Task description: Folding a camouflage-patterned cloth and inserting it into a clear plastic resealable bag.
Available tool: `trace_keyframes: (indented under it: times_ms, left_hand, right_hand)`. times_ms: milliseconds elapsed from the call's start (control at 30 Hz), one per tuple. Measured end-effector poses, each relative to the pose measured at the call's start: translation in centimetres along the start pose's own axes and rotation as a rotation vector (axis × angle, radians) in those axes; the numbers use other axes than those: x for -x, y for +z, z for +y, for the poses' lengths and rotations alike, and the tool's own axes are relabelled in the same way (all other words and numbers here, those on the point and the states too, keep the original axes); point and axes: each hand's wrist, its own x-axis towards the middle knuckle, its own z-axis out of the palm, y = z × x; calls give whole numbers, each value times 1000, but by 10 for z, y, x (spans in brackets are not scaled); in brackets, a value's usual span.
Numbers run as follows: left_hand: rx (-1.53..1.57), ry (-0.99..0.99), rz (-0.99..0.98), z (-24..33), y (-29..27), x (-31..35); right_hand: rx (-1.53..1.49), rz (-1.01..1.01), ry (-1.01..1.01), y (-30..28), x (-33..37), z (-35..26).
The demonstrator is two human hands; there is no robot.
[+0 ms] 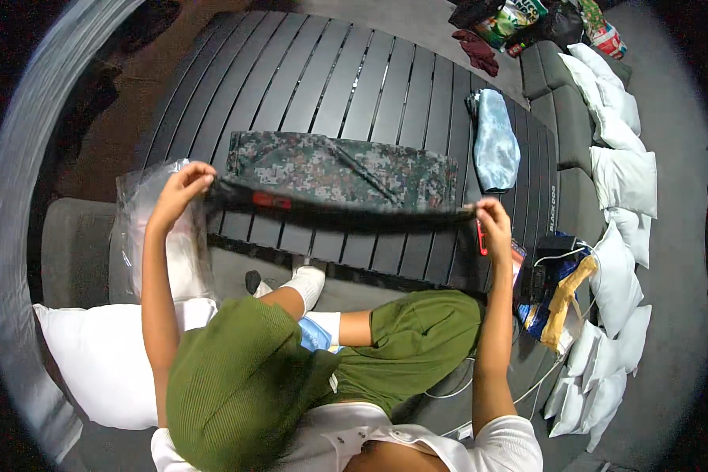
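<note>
Stretched between my two hands is a long black strip of cloth (pixel 362 221), blurred by motion, with a red patch near its left part. My left hand (pixel 181 194) pinches one end, and my right hand (pixel 492 224) pinches the other. Just beyond it, a folded camouflage-print garment (pixel 299 165) lies flat on the black slatted table (pixel 315 71). The cloth hangs in front of that garment's near edge. Beside my right fingers, a red-edged object (pixel 481 237) shows in part; its kind is hidden.
A rolled light-blue cloth (pixel 496 145) rests on the table's right. Clear plastic packaging (pixel 153 228) stands at left above a white pillow (pixel 102 362). Several white cushions (pixel 623 181) line the right. Cables and a blue-yellow bag (pixel 562 303) sit near my right arm. Bags (pixel 511 23) lie far right.
</note>
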Motion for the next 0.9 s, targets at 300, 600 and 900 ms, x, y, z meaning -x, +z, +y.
trace_keyframes:
  times_ms: [300,600,900]
  left_hand:
    - [-173,101,502,-57,45,-92]
    - [-647,161,663,-20,86,-68]
    - [-636,197,651,-20,72,-71]
  right_hand:
    - [300,367,-219,41,-98,54]
    - [700,549,-317,47,-76,37]
    - [740,534,-452,49,-86,28]
